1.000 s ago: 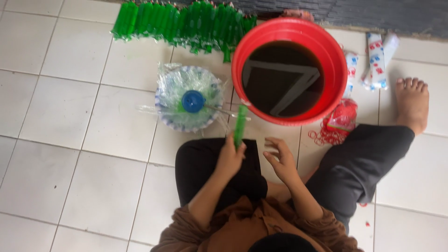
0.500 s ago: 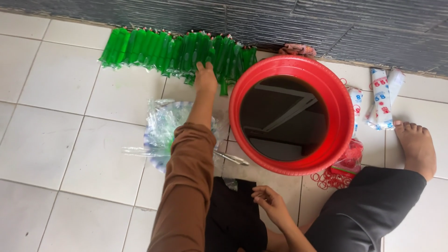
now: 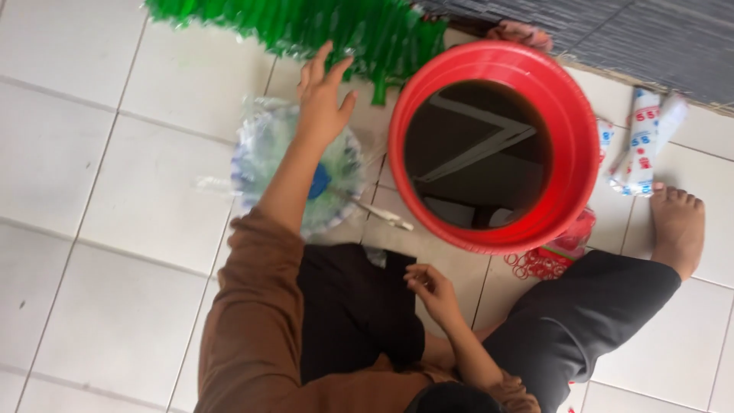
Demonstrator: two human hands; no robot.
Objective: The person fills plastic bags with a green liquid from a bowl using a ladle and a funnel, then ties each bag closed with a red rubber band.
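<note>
The left hand (image 3: pixel 321 103) is stretched toward the upper middle of the frame with its fingers spread and empty, hovering just short of the row of green, tube-shaped plastic packets (image 3: pixel 306 27) lying along the top edge. Its brown-sleeved forearm crosses over a round bundle of clear plastic bags with a blue centre (image 3: pixel 264 164), which rests on the white tiled floor (image 3: pixel 99 191) at centre left. The right hand (image 3: pixel 430 289) sits low, near the person's lap at lower centre, fingers loosely curled; I cannot tell whether it pinches anything small.

To the right of centre stands a large red plastic bucket (image 3: pixel 569 153) filled with dark liquid, its rim very close to the green packets and to the clear bundle. A small pile of red rubber bands (image 3: pixel 535 264) lies under its lower edge, and white printed packets (image 3: pixel 638 141) lie at the far right, above a bare foot (image 3: pixel 677 226).

The main risk, as I judge it, is the reaching arm: a sweep of the sleeve could drag the clear bundle out of place, and an elbow knocking the bucket could slop liquid over the tiles. A spread hand may also scatter neighbouring packets.
</note>
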